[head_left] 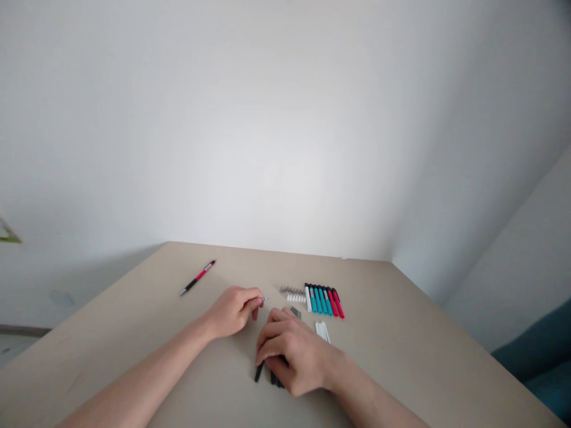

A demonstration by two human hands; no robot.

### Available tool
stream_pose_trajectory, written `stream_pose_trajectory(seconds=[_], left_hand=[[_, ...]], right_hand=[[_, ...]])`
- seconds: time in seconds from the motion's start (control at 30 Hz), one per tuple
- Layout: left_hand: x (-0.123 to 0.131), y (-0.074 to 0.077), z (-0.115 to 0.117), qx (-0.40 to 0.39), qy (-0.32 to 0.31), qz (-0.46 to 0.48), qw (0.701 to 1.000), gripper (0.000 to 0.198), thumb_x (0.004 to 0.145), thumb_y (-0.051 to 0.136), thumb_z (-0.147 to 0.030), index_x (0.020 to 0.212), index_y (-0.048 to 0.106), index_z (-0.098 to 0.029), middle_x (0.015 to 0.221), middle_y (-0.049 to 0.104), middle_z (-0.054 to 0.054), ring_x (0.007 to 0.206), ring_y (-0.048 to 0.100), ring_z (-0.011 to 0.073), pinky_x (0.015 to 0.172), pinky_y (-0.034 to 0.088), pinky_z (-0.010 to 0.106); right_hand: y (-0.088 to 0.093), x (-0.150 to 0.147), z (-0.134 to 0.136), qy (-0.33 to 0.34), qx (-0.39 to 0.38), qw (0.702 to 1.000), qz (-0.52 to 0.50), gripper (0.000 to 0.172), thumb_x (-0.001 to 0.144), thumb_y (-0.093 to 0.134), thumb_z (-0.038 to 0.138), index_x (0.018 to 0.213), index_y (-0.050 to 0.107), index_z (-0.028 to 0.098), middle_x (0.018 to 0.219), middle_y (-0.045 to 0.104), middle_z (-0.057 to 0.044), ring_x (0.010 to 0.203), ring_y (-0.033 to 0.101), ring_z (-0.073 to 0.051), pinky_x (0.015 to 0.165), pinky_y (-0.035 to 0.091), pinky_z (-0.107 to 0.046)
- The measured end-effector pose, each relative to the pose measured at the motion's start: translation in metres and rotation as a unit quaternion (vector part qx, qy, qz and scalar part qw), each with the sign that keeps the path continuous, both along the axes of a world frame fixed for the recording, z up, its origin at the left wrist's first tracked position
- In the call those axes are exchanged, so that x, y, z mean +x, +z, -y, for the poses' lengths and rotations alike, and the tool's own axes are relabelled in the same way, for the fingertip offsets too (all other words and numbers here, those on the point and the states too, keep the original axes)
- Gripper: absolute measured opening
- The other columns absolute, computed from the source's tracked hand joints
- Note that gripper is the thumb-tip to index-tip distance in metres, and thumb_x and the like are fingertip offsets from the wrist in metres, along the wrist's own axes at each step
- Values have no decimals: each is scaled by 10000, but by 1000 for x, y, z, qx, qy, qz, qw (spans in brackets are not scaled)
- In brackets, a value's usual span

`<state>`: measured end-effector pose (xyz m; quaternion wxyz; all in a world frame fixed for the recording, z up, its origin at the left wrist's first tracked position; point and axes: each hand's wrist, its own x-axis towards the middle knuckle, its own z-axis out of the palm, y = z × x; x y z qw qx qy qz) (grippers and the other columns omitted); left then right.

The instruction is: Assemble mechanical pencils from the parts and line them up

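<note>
My left hand (236, 310) is closed in a pinch, and a small silvery pen part (266, 298) pokes out past its fingertips. To its right and nearer to me, my right hand (297, 351) bends over several black pen grips, its fingertips closed on one black pen grip (259, 373). More black grips (275, 379) lie partly hidden under its palm and thumb. Just beyond the right hand sit small grey pieces (295, 311), partly covered by the fingers. White thin tubes (322, 331) lie by its wrist side.
A row of pen barrels (324, 301) in white, teal and red lies right of centre. Left of them are small metallic pieces (292, 290) and white pieces (296, 298). An assembled red and black pen (198, 277) rests at the left. Walls border the table (375, 356).
</note>
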<state>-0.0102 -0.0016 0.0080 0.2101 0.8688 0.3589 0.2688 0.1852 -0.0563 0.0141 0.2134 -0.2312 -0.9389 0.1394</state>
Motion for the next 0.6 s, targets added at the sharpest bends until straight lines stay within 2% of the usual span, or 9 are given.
stream_pose_trajectory(seconds=[0.47,0.6], left_hand=[[-1,-1,0,-1,1,-1,1000,299,916,383,-235,685,564,-174,611,621,-12,566,536,106,590,370,198],[-2,-4,-2,-13,-8,14,1000,274,912,374,-208,764,602,-172,641,639,-3,610,567,116,634,402,207]], right_hand=[[-4,5,-4,3,-17,999,26,282,630,540,43,744,706,241,786,655,27,842,479,-168,770,329,-313],[-3,5,-1,-1,-12,999,34,292,619,530,48,747,707,240,779,657,16,850,482,-183,775,335,-329]])
